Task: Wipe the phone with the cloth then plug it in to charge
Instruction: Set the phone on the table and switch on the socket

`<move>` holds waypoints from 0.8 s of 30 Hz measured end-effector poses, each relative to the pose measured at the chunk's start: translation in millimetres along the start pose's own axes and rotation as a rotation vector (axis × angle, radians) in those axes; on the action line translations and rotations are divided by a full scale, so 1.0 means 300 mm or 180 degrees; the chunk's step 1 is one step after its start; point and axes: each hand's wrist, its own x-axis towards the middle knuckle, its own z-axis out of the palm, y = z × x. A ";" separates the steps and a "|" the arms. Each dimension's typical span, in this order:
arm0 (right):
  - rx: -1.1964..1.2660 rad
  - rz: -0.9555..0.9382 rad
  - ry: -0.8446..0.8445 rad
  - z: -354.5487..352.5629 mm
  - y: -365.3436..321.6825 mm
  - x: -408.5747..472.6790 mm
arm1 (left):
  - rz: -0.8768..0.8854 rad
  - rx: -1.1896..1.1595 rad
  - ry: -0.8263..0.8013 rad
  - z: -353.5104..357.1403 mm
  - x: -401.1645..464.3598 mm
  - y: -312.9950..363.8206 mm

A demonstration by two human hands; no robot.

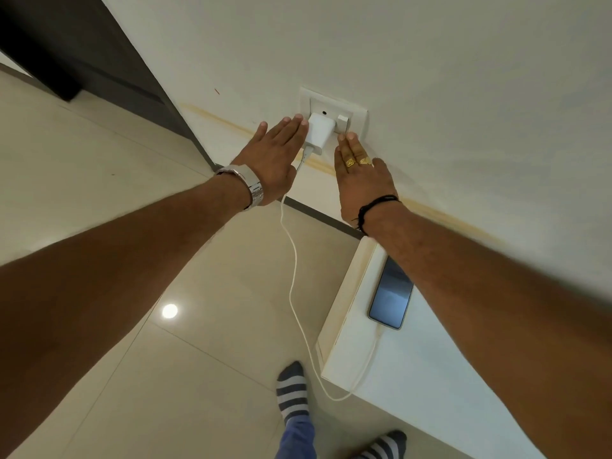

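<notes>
Two hands reach to the socket plate (333, 109) on the wall (430, 77), both flat with fingers straight and grasping nothing. The left hand (271, 160) lies beside the white charger (318, 132), its fingertips touching the charger's left side; a watch (246, 185) sits on that wrist. The right hand (359, 180), with rings and a black wrist cord, has its fingertips at the plate's lower edge, just right of the charger. The charger sits in the socket. Its white cable (293, 276) hangs down, loops near the table's (447, 376) corner and runs up into the phone (390, 299), which lies screen up on the table, partly hidden under the right forearm. Striped socks (293, 389) stand on the tiled floor (99, 144).
</notes>
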 end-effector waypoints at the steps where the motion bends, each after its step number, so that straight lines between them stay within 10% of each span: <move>1: 0.0135 -0.0090 0.0059 -0.008 0.012 -0.008 | -0.0014 -0.0013 -0.0003 -0.001 -0.002 0.002; 24: 0.3484 0.1341 0.0565 0.220 0.205 -0.403 | 0.0195 -0.0269 0.0294 0.036 -0.159 0.222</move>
